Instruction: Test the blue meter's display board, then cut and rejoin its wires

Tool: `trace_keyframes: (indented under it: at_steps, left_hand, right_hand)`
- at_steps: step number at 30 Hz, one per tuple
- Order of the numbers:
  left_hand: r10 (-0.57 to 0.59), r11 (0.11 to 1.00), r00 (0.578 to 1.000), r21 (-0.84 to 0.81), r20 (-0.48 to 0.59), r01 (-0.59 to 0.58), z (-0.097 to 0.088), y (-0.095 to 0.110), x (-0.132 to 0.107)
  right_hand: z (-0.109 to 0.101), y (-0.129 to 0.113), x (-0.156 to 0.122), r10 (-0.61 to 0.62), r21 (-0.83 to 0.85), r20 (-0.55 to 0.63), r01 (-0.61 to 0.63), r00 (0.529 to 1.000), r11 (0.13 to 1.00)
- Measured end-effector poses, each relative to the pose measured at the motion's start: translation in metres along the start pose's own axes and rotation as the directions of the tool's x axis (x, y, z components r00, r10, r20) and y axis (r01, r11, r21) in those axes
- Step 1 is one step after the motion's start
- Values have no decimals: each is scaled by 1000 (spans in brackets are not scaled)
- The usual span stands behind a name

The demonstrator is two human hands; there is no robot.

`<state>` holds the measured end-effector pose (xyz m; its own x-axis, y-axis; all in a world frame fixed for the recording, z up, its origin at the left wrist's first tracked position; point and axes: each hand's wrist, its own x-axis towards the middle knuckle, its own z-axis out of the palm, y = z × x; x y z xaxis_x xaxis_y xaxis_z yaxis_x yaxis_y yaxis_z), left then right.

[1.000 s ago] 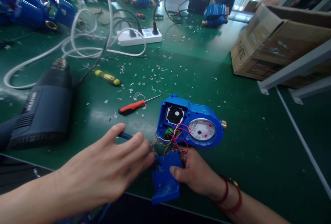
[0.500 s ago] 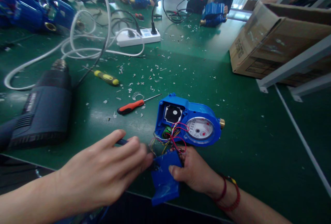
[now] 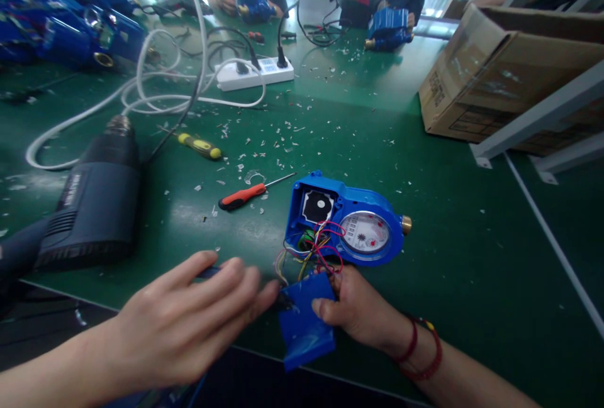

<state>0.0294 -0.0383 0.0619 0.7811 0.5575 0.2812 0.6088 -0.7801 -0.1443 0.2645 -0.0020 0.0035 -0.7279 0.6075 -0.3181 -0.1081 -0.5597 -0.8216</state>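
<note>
While its square compartment (image 3: 290, 213) gapes uncovered, one blue plastic meter housing (image 3: 349, 202) with a brass end fitting (image 3: 406, 226) lies on the green-topped bench (image 3: 438, 219) – clock positions read from it.

Blue flat plastic panel (image 3: 307, 320) with a turned edge: between six and seven, apart from the housing.

Right hand (image 3: 356, 307): six o'clock, grasping the panel, thumb on its face, other fingers mostly hidden.

Left hand (image 3: 189, 314): eight o'clock, fingers curled about a slim dark blue handle (image 3: 207, 272); far end unclear, fingertips blurred.

Done, by appearance: round white dial (image 3: 364, 232) seated in the housing; black-and-white square part (image 3: 318, 205) inside the compartment; thin red, yellow and white wires (image 3: 317, 246) leading out toward the panel.

Outstanding, by judgement: compartment without cover, wires loose outside it – whether all are joined cannot be told.

Adjacent: orange-and-black screwdriver (image 3: 243, 196), just past nine, lying unheld; yellow-and-black screwdriver (image 3: 201, 146), ten; dark grey heat gun (image 3: 97, 197), nine.
</note>
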Motion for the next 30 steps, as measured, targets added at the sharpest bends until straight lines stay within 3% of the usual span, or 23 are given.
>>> trace_keyframes:
  at_steps: [4,9,13,19,25,30]
  left_hand:
    - [-65,997,997,40,-34,66,8,3,-14]
    - [-275,959,960,-81,-51,270,19,6,-28]
    - [-331,944,943,-17,-21,331,13,11,-26]
    - [-123,992,984,20,127,121,-9,0,-4]
    - [64,997,969,17,238,-70,-15,-20,27]
    - [248,961,934,55,255,-271,-17,-28,43]
  right_hand:
    - [-1,-3,0,-46,8,43,46,998,999]
    - [-1,0,1,-48,-33,56,50,997,998]
    - [0,4,1,-46,-46,28,48,999,998]
    - [1,3,1,-22,-78,49,25,999,997]
    - [3,-2,1,-15,-70,54,19,998,997]
    - [3,-4,2,-40,-52,51,42,998,998]
